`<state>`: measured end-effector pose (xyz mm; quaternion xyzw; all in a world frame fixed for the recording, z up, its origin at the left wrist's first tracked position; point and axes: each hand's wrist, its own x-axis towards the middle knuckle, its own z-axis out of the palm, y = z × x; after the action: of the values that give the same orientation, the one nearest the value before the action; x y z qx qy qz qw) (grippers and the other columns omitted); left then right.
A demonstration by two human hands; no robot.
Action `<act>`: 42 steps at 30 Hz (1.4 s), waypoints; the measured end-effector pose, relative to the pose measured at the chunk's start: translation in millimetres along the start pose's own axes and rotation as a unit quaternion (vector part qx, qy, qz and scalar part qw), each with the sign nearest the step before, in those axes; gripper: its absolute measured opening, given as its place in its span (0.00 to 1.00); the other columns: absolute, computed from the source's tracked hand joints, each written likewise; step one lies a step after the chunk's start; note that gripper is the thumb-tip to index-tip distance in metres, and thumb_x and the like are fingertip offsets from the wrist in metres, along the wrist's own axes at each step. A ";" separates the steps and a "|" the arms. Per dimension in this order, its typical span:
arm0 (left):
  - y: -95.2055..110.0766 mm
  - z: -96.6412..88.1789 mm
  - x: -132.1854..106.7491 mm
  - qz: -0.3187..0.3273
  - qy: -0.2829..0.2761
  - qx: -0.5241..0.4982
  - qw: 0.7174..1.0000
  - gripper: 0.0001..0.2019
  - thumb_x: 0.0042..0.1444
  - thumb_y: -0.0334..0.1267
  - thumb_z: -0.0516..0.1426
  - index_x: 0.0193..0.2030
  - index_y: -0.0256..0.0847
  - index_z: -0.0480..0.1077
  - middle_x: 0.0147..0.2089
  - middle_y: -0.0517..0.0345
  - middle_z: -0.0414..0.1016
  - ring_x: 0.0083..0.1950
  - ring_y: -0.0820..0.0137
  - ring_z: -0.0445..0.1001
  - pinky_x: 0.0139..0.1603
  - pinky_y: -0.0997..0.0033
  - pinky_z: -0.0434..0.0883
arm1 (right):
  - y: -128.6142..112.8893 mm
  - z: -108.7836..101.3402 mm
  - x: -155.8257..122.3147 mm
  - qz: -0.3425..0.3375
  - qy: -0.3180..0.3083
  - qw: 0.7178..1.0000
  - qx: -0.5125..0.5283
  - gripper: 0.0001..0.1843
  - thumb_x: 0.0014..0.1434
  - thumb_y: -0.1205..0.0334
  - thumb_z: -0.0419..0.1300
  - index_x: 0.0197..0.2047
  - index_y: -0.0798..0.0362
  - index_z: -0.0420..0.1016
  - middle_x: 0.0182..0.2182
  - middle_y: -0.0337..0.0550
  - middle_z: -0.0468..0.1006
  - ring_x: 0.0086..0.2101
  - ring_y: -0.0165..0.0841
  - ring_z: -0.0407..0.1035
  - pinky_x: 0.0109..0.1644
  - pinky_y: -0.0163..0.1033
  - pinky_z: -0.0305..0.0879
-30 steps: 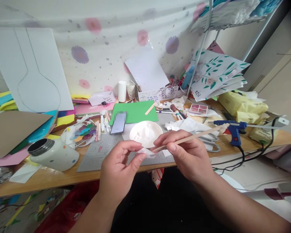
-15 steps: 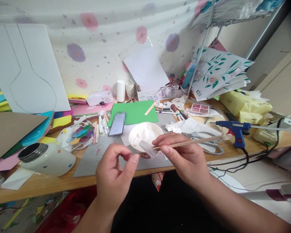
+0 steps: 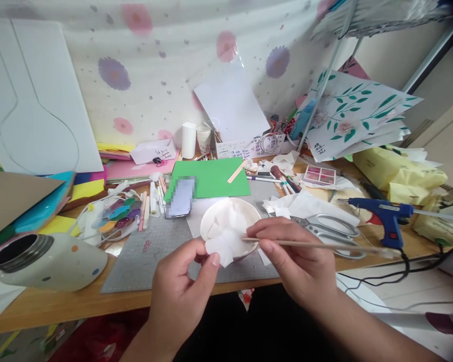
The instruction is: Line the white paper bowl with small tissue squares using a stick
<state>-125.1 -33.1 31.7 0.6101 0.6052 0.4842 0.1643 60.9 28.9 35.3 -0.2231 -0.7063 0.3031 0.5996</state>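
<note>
My left grip (image 3: 209, 255) pinches a white scrap (image 3: 223, 245) by the edge, probably leaving its face free, near the bowl (image 3: 258, 215); right grip (image 3: 255, 240) has a thin stick (image 3: 313, 244) pencil-style, for control I guess.

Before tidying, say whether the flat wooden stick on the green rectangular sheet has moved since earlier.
No; the flat wooden stick still lies by the upper right corner of the green sheet.

Near rim of white bowl (image 3: 207, 213) partly hidden behind thin white piece (image 3: 219, 247) and right hand (image 3: 296, 261); outer end of thin stick (image 3: 320, 245) blurred. Phone (image 3: 181, 197) screen pixelated; some handwriting on back box (image 3: 226, 150) too small to read. White board (image 3: 41, 95), brown sheet (image 3: 15, 201) cut by left edge.
</note>
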 end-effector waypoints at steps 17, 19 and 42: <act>-9.2 -8.6 38.3 -0.046 -0.032 0.100 0.993 0.13 0.57 0.47 0.59 0.42 0.44 0.80 0.19 0.68 0.66 0.20 0.74 0.63 0.23 0.73 0.59 | 30.0 -18.5 17.8 0.047 -0.014 0.993 -0.112 0.04 0.64 0.65 0.63 0.35 0.49 0.77 0.41 0.49 0.85 0.47 0.43 0.79 0.52 0.51 0.75; -8.6 -7.5 37.9 -0.039 -0.014 0.121 0.992 0.15 0.59 0.46 0.58 0.47 0.45 0.80 0.20 0.69 0.65 0.20 0.74 0.63 0.25 0.72 0.59 | 30.7 -28.6 16.5 0.061 0.036 0.993 -0.091 0.05 0.64 0.64 0.63 0.35 0.49 0.77 0.42 0.48 0.85 0.47 0.42 0.79 0.54 0.52 0.73; 17.0 5.3 -14.5 0.208 0.031 0.081 0.974 0.08 0.61 0.29 0.58 0.43 0.45 0.74 0.31 0.67 0.75 0.27 0.78 0.72 0.34 0.79 0.69 | 54.9 -67.1 -38.6 0.241 -0.146 0.959 -0.030 0.06 0.56 0.61 0.69 0.28 0.51 0.82 0.32 0.47 0.85 0.34 0.39 0.77 0.41 0.43 0.71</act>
<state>-108.1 -47.7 36.8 0.7183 0.5075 0.4758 -0.0087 131.1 52.8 -23.9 -0.3582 -0.7200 0.4464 0.3925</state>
